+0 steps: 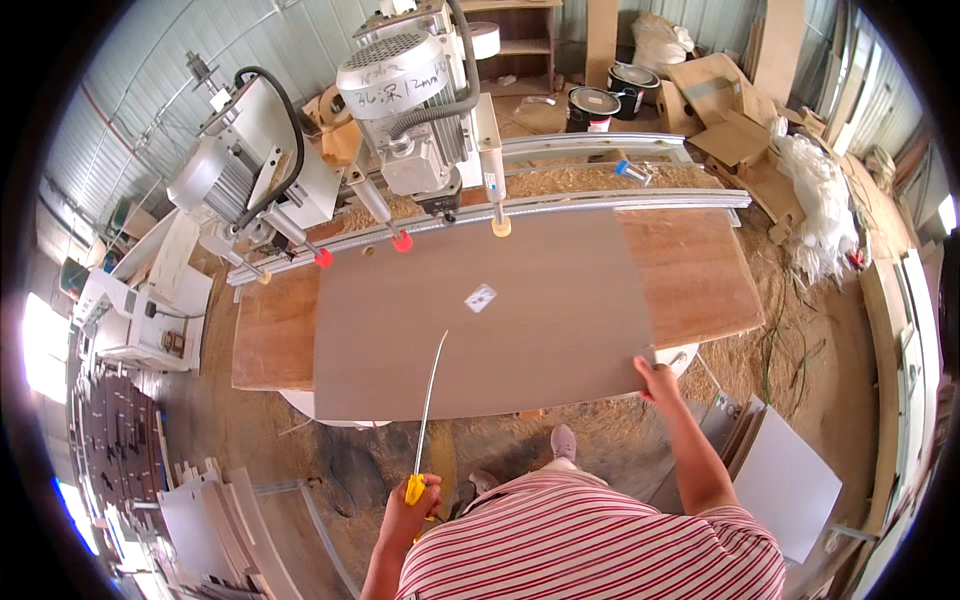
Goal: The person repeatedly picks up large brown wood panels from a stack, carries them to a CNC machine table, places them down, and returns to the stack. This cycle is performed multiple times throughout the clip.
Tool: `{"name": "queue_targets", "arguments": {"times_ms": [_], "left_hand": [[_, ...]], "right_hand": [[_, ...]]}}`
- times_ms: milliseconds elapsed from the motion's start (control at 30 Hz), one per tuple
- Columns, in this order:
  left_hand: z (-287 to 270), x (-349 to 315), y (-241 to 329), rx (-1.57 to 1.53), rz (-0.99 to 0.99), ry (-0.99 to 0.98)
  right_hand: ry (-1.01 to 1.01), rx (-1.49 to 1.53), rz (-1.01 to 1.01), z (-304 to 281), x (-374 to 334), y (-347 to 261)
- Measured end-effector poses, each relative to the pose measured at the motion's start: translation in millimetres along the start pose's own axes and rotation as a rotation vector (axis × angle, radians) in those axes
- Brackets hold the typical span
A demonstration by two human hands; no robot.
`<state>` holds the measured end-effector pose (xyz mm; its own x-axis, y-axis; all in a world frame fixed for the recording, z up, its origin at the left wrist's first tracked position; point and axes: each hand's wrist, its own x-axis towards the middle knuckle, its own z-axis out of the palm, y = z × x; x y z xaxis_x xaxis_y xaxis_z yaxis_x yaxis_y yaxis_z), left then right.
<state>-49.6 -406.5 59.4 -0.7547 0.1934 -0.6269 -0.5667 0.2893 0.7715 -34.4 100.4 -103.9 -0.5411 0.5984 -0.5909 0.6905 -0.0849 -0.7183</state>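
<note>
Left hand [424, 497] tight round yellow tape measure [414, 487], right hand [657, 382] clasped on labelled board [540, 350] at four o'clock, hand-lettered motor [395, 75] at eleven.

Brown board [530, 345], lying flat, yellow-handled tool [415, 488]

One left hand [424, 497], one right hand [657, 383]. One brown panel [545, 335], one yellow-handled tool [415, 488], one label [480, 298]. Two motors [395, 72], two red pads [402, 242], two buckets [592, 101]. Apparently two shoes [564, 442], one half-hidden.
</note>
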Motion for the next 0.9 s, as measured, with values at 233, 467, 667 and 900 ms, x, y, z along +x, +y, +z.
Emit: {"name": "queue_targets", "arguments": {"times_ms": [233,467,667,900], "left_hand": [[-67.9,-15.7,-41.2,-0.065,-0.044,0.021],[-127.1,-31.0,-68.7,-0.040,-0.045,0.068],[-160.0,-40.4,-90.1,-0.042,-0.045,0.085],[-168.8,-39.9,-109.0,-0.163,-0.046,0.017]], "right_hand": [[-0.129,0.277,0.043,141.9,-63.3,-17.4],[-0.105,0.309,0.047,255.6,-105.2,-28.0],[-0.053,0.206,0.020,280.9,-126.0,-40.3],[-0.028,0.235,-0.005,284.3,-121.6,-33.6]]}}
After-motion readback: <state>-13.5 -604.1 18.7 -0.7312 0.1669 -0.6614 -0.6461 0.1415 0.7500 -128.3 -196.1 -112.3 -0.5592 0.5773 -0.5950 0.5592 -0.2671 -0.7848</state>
